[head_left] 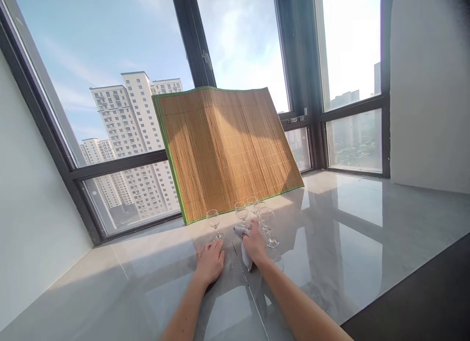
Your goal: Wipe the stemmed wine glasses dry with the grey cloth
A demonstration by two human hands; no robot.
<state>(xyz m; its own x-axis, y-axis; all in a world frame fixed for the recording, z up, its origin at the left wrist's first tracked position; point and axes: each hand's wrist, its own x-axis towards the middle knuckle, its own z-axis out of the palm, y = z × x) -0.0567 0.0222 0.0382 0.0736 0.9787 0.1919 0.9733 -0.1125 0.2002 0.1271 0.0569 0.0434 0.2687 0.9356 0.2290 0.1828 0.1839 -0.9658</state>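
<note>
My left hand (210, 262) lies palm down on the glossy sill, fingers stretched and apart, its fingertips at the foot of a small clear stemmed glass (212, 218). That glass stands upright, apart from a cluster of similar glasses to its right. My right hand (254, 244) is closed around a crumpled light grey cloth (246, 258), part of which hangs below the fingers. Just behind and beside this hand are several upright stemmed glasses, including a front one (267, 215) and a back left one (242, 213). The right hand and cloth partly hide them; whether they touch is unclear.
A bamboo mat (231, 150) with green edging leans against the dark window frame (194, 37) behind the glasses. The grey tiled sill (323, 243) has a dark seam (253, 297) and strong reflections. White walls (426, 96) flank the window; tall buildings (135, 111) stand outside.
</note>
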